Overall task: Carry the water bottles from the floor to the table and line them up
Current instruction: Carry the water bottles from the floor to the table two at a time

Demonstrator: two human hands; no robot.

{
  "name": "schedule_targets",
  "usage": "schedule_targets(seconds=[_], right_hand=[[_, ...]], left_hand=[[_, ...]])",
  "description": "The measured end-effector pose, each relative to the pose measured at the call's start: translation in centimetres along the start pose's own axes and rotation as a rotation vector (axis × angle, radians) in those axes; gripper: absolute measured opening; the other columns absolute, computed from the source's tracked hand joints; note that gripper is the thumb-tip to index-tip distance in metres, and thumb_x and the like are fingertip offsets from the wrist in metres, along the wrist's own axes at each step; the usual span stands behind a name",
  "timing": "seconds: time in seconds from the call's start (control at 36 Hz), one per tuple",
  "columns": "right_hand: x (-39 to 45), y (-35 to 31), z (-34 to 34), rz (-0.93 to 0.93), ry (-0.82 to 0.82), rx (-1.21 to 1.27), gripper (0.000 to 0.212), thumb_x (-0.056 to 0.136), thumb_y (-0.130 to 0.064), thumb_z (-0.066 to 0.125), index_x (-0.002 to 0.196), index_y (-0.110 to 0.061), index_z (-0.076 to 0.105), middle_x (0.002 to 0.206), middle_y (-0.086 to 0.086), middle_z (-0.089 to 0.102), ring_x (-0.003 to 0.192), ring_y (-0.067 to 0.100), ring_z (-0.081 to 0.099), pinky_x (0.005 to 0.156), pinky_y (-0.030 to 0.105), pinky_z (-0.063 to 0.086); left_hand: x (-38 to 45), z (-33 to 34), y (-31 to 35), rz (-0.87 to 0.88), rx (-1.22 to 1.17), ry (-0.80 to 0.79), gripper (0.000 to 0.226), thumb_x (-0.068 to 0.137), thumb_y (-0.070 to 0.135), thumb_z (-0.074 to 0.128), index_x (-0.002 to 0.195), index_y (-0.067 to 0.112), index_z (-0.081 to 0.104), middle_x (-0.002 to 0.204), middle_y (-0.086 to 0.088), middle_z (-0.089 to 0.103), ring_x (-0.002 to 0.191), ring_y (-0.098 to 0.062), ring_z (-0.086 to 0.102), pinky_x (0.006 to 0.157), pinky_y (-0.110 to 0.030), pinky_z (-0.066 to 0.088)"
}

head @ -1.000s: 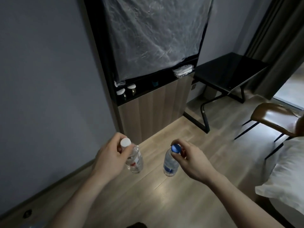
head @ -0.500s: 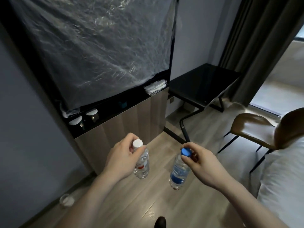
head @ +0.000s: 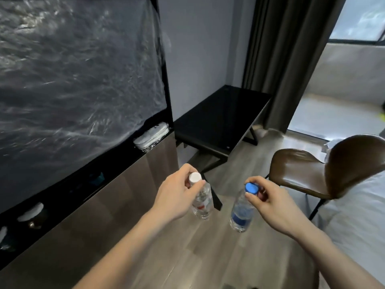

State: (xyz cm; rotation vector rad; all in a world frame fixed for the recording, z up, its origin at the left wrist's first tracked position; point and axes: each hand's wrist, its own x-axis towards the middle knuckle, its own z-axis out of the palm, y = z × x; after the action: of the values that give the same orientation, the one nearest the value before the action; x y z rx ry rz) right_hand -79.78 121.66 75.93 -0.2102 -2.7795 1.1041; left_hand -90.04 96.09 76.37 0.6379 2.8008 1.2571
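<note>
Black surface (head: 225,119) ahead by the grey wall, nothing on it. Wood floor (head: 198,257). Left: plastic-draped panel (head: 79,69) over a wooden cabinet (head: 116,203). Right: brown chair (head: 308,174), dark curtain (head: 277,59), white bed (head: 358,215).

Left hand (head: 173,197) fingers grasp white-capped bottle (head: 203,202) by the neck; right hand (head: 275,205) fingers pinch blue-capped bottle (head: 241,211) at the cap. Both bottles hang above the floor.

The surface appears closer than half a second ago.

The table (head: 220,119) was glossy black. Nearer than it, one clear bottle (head: 203,200) had a white cap and a red-marked label; the other bottle (head: 241,211) had a blue cap and blue label. Right of the table, the chair (head: 302,172) was brown, the curtain (head: 281,59) dark grey.
</note>
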Motion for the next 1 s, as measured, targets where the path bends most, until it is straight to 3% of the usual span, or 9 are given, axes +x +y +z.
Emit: schedule_targets(seconds=[0.08,0.25,0.39,0.56,0.69,0.83,1.0], right_hand=[[4.6,3.5,-2.0,0.004,-0.025,0.006,0.014,0.093,-0.034,0.067,0.103,-0.040,0.060,0.081,-0.028,0.059,0.077,-0.003,0.057,0.068,0.017,0.041],[13.1,10.4,-5.4,-0.054,-0.119,0.012,0.014,0.094,-0.034,0.066,0.102,-0.043,0.058,0.083,-0.037,0.057,0.077,-0.006,0.058,0.061,0.011,0.042],[20.7,14.6,-8.4,-0.098,-0.173,0.038,0.018,0.092,-0.035,0.066,0.101,-0.046,0.056,0.076,-0.020,0.059,0.068,0.004,0.054,0.063,0.017,0.041],[29.8,17.3,-10.3,-0.158,-0.238,0.057,0.017,0.093,-0.034,0.066,0.102,-0.045,0.058,0.086,-0.032,0.059,0.079,-0.003,0.058,0.068,0.016,0.039],[37.7,19.7,-10.6,-0.186,-0.269,0.109,0.017,0.093,-0.037,0.067,0.105,-0.045,0.058,0.066,-0.022,0.060,0.060,-0.001,0.057,0.058,0.012,0.044],[44.8,21.6,-10.0,-0.195,-0.303,0.174,0.029,0.086,-0.052,0.060,0.112,-0.040,0.059,0.059,-0.013,0.055,0.051,0.003,0.050,0.053,0.015,0.043],[53.3,23.4,-9.4,-0.178,-0.346,0.111,0.013,0.093,-0.034,0.064,0.104,-0.039,0.059,0.065,-0.013,0.055,0.057,0.002,0.049,0.058,0.015,0.044]], left_hand=[[4.6,2.9,0.7,-0.006,-0.002,-0.004,0.021,0.086,0.058,0.060,0.092,0.039,0.054,0.078,0.020,0.062,0.071,-0.007,0.057,0.061,-0.030,0.045],[12.3,8.3,2.0,-0.075,0.055,0.042,0.022,0.086,0.059,0.060,0.093,0.039,0.053,0.083,0.024,0.062,0.073,-0.005,0.057,0.058,-0.026,0.040],[17.8,10.7,2.7,-0.180,0.069,0.122,0.026,0.085,0.062,0.063,0.093,0.040,0.053,0.081,0.022,0.064,0.065,-0.007,0.058,0.055,-0.028,0.043],[23.1,12.1,3.4,-0.293,0.047,0.223,0.023,0.087,0.059,0.067,0.090,0.040,0.055,0.077,0.019,0.065,0.060,-0.008,0.056,0.052,-0.028,0.042],[28.6,13.2,2.3,-0.380,0.066,0.287,0.024,0.084,0.060,0.068,0.088,0.039,0.056,0.073,0.018,0.065,0.066,-0.004,0.059,0.053,-0.029,0.044],[35.0,14.8,-0.2,-0.390,0.107,0.295,0.027,0.079,0.067,0.064,0.087,0.044,0.053,0.079,0.025,0.065,0.071,0.000,0.060,0.050,-0.027,0.043],[44.1,17.4,-2.5,-0.422,0.100,0.215,0.033,0.072,0.072,0.060,0.083,0.042,0.053,0.082,0.033,0.062,0.074,0.005,0.060,0.048,-0.022,0.037]])
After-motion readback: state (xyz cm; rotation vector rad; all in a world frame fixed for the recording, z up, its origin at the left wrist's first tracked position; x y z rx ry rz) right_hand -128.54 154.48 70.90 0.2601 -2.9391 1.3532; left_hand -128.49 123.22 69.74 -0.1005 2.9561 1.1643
